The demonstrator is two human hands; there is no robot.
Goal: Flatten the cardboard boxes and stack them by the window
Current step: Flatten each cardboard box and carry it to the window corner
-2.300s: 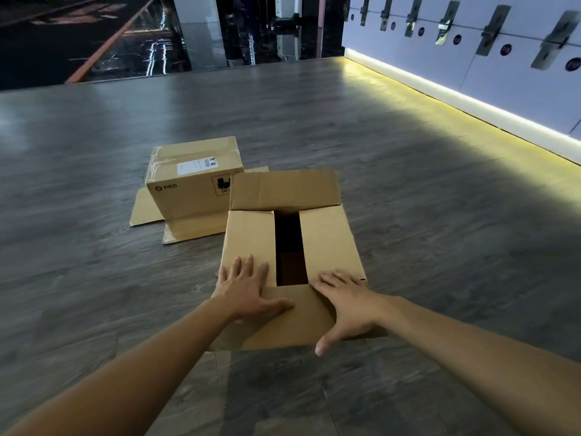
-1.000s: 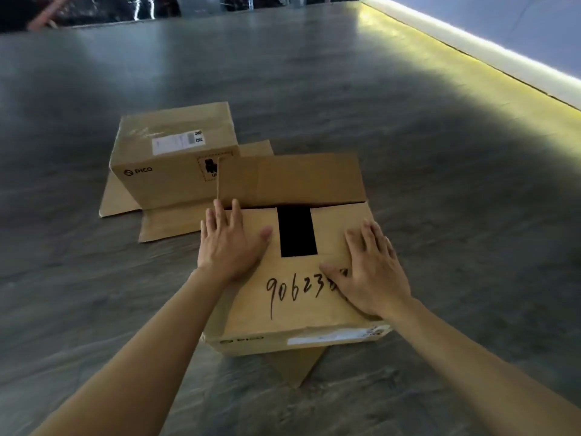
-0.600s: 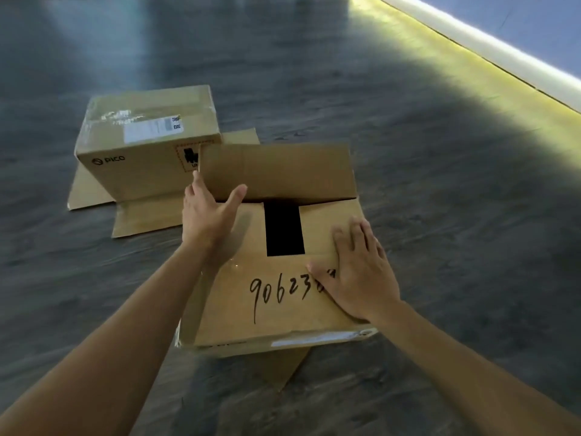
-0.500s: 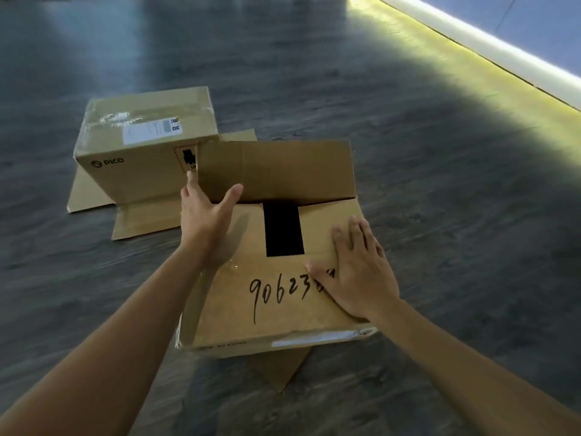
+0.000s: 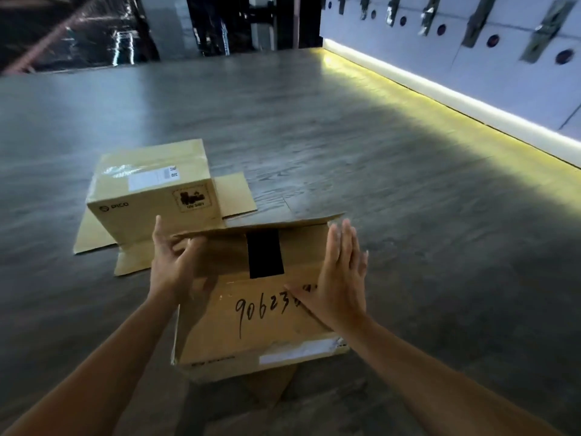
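Near box [image 5: 251, 316] sits on the floor [image 5: 408, 215]; second box [image 5: 151, 196] behind it (to the left).

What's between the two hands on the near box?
Head view: between left hand and right hand, the near box shows a dark gap between flaps.

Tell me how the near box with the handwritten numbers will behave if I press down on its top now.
The box will probably cave in easily: its top flaps gape, and the left hand grips the far flap. Likely light and empty. It may skid on the smooth floor.
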